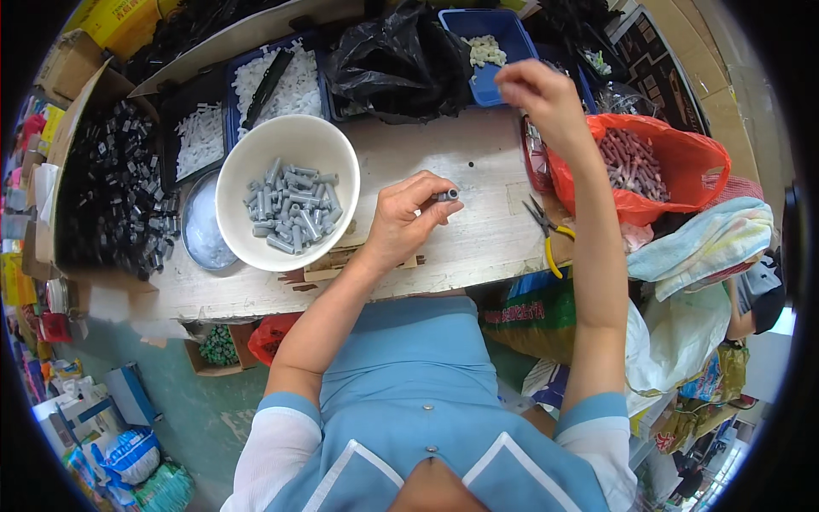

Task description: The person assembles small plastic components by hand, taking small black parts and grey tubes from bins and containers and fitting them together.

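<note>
My left hand (404, 218) is closed over the worktable, pinching a short grey tube (447, 195) whose round, dark-ringed end points to the right. Farther off to the right, my right hand (546, 101) is raised beside a blue tray (490, 23) that has small cream-coloured pieces (486, 51) in it. The fingers of that hand are curled together; anything between them is too small or hidden to make out. A white bowl (229, 192) with many similar grey tubes (294, 203) stands left of my left hand.
Yellow-handled pliers (553, 243) lie near the table's front edge. Beyond them sits a red plastic bag (682, 205) of brownish-pink pieces. A carton of black parts (119, 183), a metal dish (205, 226), trays of white pieces (299, 81) and a black bag (397, 64) surround the bowl.
</note>
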The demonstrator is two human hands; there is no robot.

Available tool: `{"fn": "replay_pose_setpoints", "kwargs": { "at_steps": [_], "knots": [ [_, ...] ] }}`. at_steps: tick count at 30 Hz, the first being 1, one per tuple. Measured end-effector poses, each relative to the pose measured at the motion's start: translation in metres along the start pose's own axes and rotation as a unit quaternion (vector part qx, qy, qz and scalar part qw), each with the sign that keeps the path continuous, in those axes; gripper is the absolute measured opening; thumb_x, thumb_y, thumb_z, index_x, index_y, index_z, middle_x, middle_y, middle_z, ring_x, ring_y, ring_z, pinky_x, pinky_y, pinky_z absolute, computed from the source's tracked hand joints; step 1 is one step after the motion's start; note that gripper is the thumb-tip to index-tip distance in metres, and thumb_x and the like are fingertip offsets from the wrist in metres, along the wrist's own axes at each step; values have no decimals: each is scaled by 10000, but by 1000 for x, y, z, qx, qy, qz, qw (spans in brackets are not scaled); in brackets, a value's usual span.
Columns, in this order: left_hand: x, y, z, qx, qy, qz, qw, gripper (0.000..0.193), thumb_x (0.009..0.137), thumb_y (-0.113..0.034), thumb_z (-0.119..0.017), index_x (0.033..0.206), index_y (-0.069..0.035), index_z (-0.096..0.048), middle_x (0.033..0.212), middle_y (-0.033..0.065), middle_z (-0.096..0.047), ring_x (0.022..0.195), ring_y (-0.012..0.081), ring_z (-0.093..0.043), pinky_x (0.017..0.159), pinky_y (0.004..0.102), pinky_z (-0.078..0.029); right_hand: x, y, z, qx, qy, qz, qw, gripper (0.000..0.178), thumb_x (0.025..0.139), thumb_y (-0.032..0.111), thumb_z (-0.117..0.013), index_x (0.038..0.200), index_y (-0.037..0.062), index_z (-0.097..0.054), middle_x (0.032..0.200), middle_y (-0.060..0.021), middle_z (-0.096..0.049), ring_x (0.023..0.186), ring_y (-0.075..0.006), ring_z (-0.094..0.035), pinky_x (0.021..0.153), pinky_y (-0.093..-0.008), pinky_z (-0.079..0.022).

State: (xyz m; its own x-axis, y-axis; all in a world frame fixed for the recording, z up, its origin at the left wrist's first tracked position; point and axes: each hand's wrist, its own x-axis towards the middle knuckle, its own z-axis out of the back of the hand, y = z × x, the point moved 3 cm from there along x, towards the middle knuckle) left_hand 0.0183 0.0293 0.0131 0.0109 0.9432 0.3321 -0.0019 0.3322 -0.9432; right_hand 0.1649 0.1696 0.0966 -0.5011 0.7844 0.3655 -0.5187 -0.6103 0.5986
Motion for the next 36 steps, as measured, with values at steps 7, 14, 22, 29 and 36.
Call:
{"fn": "replay_pose_setpoints", "kwargs": {
  "at_steps": [7, 14, 22, 29, 36],
  "knots": [
    [1, -2, -2, -1, 5, -8, 1000, 142, 757, -12, -640, 885, 30, -595, 761, 58, -577, 566, 85, -542, 489, 194, -445, -66, 40, -21, 246, 102, 18, 964, 103, 721, -73, -600, 813, -28, -592, 807, -66, -581, 764, -142, -566, 671, -237, -464],
    [0, 1, -2, 3, 0, -34, 999, 159, 744, -13, -651, 891, 19, -599, 741, 43, -573, 550, 79, -528, 473, 198, -419, -73, 44, -28, 201, 79, 71, 974, 121, 721, -56, -610, 829, -7, -587, 793, -66, -577, 736, -168, -555, 624, -259, -442],
    [1, 0, -2, 25, -2, -49, 998, 157, 740, -16, -655, 881, 19, -596, 720, 39, -565, 534, 78, -515, 467, 202, -401, -72, 52, -27, 163, 86, 151, 971, 132, 712, -58, -613, 831, -5, -589, 811, -79, -583, 742, -187, -569, 623, -266, -447],
    [0, -1, -1, 31, 1, -48, 998, 152, 739, -22, -657, 871, 18, -594, 703, 40, -559, 539, 82, -507, 474, 209, -394, -72, 51, -23, 181, 85, 94, 975, 140, 713, -65, -604, 837, -3, -586, 809, -82, -583, 746, -202, -572, 629, -271, -450],
    [1, -2, -1, 42, -2, -46, 998, 160, 731, -31, -666, 863, 20, -591, 696, 42, -555, 542, 88, -494, 481, 221, -387, -73, 51, -26, 130, 71, 136, 980, 112, 722, -47, -604, 818, -3, -567, 768, -83, -568, 708, -206, -560, 604, -280, -437]
  ]
}}
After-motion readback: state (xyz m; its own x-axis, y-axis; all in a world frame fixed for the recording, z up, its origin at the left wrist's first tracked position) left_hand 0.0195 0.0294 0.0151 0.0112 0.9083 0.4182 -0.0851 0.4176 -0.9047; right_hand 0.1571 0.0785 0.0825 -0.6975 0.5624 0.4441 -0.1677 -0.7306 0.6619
